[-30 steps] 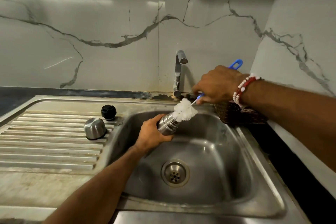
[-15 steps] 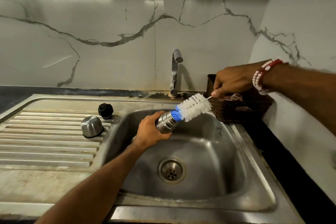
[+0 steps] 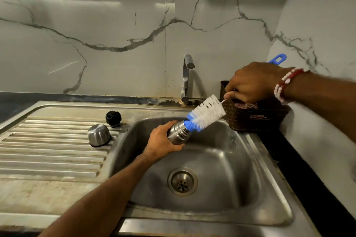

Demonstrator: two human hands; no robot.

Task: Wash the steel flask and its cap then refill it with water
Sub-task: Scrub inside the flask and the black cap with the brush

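My left hand grips the steel flask, tilted over the sink basin with its mouth pointing up and right. My right hand holds the blue handle of a bottle brush; the brush's blue tip sits at the flask's mouth and most of the white bristles are outside. The steel cup cap stands upside down on the draining board, and the black stopper sits just behind it.
The tap rises behind the basin with no water running. A dark woven basket stands at the basin's right rear corner, under my right hand. The ribbed draining board stretches to the left. The drain is in the basin floor.
The brush has been drawn out of the flask: a second ago only a tuft of bristles showed, now nearly the whole head is out. My right hand moved right and back.
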